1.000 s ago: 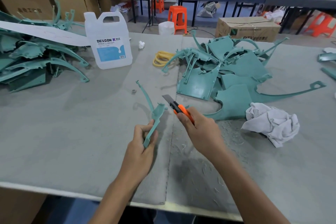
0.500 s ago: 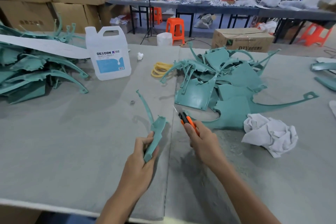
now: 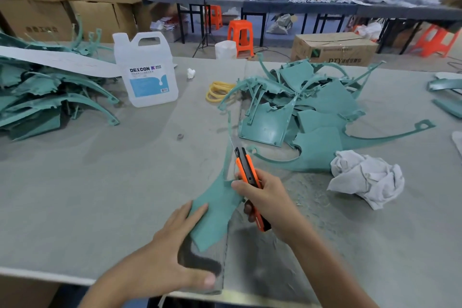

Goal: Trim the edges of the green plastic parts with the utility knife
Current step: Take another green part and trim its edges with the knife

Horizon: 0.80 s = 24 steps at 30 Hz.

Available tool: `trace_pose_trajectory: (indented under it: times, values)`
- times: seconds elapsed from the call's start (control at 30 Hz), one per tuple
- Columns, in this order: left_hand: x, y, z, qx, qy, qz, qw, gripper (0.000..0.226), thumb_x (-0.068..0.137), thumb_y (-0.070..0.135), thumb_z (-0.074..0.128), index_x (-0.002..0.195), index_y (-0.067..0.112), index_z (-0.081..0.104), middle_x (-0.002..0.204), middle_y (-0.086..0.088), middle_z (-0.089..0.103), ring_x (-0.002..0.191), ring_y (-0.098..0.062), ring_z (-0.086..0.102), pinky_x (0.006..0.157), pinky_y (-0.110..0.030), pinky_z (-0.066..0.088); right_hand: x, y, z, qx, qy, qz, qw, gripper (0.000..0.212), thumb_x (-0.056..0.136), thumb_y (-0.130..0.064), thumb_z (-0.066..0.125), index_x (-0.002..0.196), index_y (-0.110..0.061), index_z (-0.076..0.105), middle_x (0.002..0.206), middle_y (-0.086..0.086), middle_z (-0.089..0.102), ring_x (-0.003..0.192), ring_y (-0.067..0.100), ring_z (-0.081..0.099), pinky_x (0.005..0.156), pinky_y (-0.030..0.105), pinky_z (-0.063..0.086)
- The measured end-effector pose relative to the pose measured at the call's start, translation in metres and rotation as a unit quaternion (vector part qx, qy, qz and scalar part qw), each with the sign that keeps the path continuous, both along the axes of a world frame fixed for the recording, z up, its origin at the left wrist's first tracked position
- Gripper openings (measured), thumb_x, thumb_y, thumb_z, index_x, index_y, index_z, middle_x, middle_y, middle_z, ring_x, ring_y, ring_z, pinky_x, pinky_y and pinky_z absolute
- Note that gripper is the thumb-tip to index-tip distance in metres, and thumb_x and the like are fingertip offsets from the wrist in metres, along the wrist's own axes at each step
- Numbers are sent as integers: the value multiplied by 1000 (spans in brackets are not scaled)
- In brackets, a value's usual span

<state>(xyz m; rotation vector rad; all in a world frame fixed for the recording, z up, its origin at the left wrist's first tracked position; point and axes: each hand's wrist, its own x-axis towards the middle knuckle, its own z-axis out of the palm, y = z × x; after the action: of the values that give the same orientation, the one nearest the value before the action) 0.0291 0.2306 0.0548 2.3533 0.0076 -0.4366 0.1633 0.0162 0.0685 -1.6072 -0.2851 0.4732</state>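
The right hand (image 3: 270, 205) wraps round the utility knife (image 3: 246, 170) (blade just beyond the knuckles); beside it, the left hand (image 3: 162, 257) touches the green part (image 3: 215, 210) with straight fingers.

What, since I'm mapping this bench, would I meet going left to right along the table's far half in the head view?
left pile of green parts → DEXCON jug → small white scrap → yellow bands → middle pile of green parts → green strips at the right edge
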Motion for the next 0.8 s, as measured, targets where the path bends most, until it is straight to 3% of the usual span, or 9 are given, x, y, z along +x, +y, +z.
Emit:
trace_pose_trajectory:
  times: [0.07,0.13,0.2,0.27,0.37,0.53,0.63,0.8]
  values:
    - [0,3,12,-47,36,-4,998,115,48,97,63,143,62,9,155,35,-18,148,9,-15,123,-22,3,-3,1,3,1,-20,2,1000,18,91,-26,73,105,-16,67,68,-1,54,53,17,56,49,32,49]
    - [6,-7,17,-45,-7,58,997,102,47,100,58,134,56,28,150,39,12,148,1,19,120,-24,22,-6,2,5,6,-33,15,999,17,92,-21,73,104,-13,65,67,0,54,54,18,56,48,33,49]
    - [17,-24,19,44,-95,128,986,83,47,97,59,111,51,34,126,30,35,122,-2,42,102,-31,40,-11,6,5,11,-43,35,998,15,92,-17,74,103,-13,65,64,0,54,54,20,56,47,32,48]
    - [30,-38,24,73,-149,176,970,79,43,92,63,97,44,33,107,23,41,100,-4,45,84,-32,42,-17,11,5,10,-59,44,997,14,91,-17,74,102,-15,65,63,0,53,53,19,55,47,31,47]
    - [43,-44,23,25,-140,211,967,82,39,85,75,94,42,31,99,18,52,91,-3,53,75,-31,49,-21,10,3,-11,-79,37,996,14,91,-19,73,101,-14,65,66,0,52,53,18,54,50,35,49]
    - [41,-50,7,52,-153,191,968,94,39,84,74,110,43,27,107,27,41,102,0,46,85,-29,46,-23,-3,-2,-18,-60,40,997,20,91,-24,74,104,-12,64,64,2,54,53,18,55,51,36,49]
    - [41,-46,0,33,-154,205,966,87,45,77,74,110,44,27,107,25,44,103,-8,48,87,-34,47,-26,-12,-6,-18,-58,36,998,26,89,-49,67,101,-26,68,73,1,66,54,18,57,49,33,49]
    - [40,-35,-3,-17,-130,220,967,89,48,74,79,117,48,29,116,18,50,107,-8,53,89,-36,51,-25,-42,-10,-126,-163,34,978,44,87,-71,52,88,-28,62,62,-9,58,53,6,55,49,31,43]
